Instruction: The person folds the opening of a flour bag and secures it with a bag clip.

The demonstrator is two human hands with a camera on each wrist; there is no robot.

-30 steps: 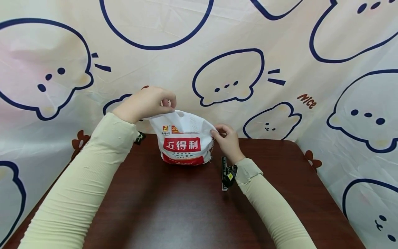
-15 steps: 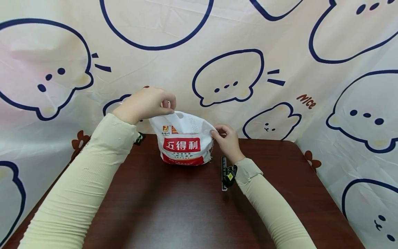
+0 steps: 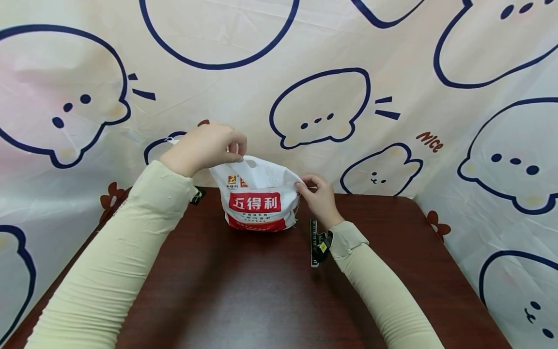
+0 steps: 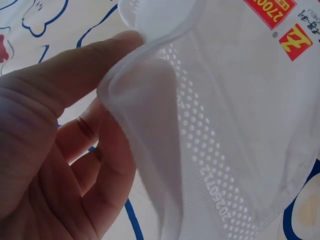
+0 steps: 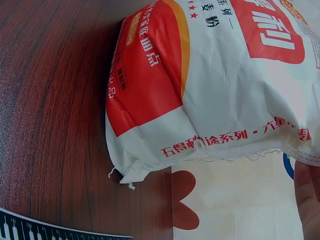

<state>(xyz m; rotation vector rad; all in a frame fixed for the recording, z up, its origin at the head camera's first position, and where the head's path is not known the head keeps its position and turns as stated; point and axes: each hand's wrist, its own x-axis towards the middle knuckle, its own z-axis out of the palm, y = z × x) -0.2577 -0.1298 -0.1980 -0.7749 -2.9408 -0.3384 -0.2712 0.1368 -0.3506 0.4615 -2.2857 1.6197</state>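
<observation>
A white flour bag (image 3: 255, 206) with red panels and lettering stands upright on the table, toward its far edge. Its top edge is pinched between thumb and fingers of my left hand (image 3: 207, 148); in the left wrist view, the folded white rim (image 4: 145, 100) lies at the thumb and index finger. My right hand (image 3: 321, 198) pinches the bag's upper right side, near the frayed seam. Only part of that hand's fingers (image 5: 307, 192) shows in the right wrist view. The bag's inside is hidden in the head view.
On the dark brown wooden table (image 3: 244, 295), a black ruler (image 3: 314, 242) with white marks lies right of the bag, under the right wrist. A cream cloth backdrop (image 3: 392, 58) with blue cartoon outlines hangs behind the table and along its sides.
My left hand has dipped very slightly, and the upper front of the bag folds a little more, hiding some of the small orange print. My right hand stays in place.
</observation>
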